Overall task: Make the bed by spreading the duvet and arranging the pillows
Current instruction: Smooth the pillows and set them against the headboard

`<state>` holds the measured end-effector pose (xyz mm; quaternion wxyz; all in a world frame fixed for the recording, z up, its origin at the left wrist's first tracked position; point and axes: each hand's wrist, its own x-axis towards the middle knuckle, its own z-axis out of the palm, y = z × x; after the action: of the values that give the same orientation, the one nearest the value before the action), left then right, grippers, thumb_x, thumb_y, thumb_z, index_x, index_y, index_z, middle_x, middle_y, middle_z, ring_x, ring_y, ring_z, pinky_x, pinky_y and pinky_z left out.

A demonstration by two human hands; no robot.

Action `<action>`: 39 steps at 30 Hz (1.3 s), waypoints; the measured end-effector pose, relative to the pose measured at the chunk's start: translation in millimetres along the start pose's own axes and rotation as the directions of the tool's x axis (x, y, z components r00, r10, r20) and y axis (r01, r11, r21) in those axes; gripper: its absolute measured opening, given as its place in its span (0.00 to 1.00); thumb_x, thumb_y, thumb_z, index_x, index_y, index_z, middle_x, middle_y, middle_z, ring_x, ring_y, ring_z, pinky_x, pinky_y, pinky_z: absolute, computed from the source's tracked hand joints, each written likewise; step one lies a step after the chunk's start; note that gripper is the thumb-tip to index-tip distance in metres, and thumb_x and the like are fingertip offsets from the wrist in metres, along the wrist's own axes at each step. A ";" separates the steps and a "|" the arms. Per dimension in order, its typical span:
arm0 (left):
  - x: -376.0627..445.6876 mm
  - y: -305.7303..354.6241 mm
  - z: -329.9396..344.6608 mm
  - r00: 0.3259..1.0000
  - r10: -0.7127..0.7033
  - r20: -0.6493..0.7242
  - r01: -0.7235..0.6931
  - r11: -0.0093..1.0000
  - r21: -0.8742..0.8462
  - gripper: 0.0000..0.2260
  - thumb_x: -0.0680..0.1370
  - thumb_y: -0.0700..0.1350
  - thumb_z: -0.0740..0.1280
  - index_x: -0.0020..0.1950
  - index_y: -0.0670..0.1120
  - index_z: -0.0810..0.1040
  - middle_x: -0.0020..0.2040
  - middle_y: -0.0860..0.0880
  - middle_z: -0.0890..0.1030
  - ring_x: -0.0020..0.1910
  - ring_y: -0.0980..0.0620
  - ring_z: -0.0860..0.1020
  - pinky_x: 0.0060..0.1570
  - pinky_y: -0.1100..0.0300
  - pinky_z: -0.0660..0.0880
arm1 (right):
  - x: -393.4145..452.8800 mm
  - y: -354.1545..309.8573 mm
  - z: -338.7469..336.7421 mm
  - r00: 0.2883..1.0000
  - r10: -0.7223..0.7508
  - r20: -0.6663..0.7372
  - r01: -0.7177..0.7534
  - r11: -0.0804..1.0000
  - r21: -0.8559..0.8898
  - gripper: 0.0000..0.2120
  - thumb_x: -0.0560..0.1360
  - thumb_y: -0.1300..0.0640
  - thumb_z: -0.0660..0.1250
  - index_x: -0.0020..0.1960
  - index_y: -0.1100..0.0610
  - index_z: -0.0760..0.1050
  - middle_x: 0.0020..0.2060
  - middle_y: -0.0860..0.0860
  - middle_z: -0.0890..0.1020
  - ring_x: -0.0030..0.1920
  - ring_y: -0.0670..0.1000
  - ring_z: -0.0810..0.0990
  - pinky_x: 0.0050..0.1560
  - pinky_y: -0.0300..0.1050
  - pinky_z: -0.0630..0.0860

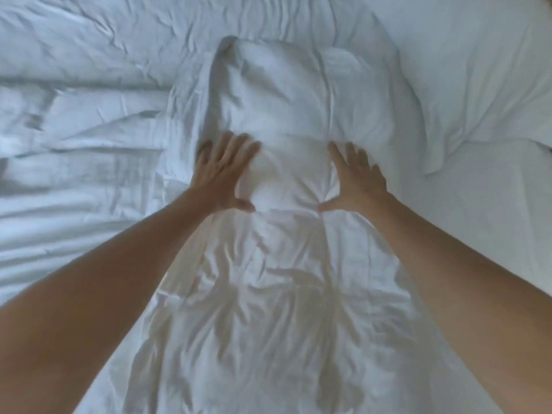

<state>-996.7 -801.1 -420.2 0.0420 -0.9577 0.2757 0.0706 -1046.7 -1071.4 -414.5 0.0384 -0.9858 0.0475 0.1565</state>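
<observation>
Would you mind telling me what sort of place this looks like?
Probably a bedroom: a crumpled white duvet under both hands, a pillow at right, and a rumpled sheet at left.

hands (291,177) on duvet (268,294), pillow (478,85) right

1 head-worn view, steeply down, close above the bed (478,234)
</observation>
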 end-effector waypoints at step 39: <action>248.5 -112.8 85.4 0.818 -0.337 0.466 0.309 0.941 0.138 0.74 0.50 0.67 0.80 0.72 0.62 0.22 0.76 0.40 0.29 0.72 0.21 0.39 0.61 0.18 0.51 | 263.6 -27.1 10.7 0.793 0.127 0.596 -0.094 0.992 -0.087 0.81 0.48 0.38 0.84 0.67 0.39 0.15 0.69 0.55 0.18 0.72 0.67 0.24 0.63 0.84 0.48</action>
<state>-737.7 -825.4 -539.1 0.1475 -0.9406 0.0919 0.2915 -797.6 -1065.0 -505.3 0.0163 -0.8817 0.0863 0.4635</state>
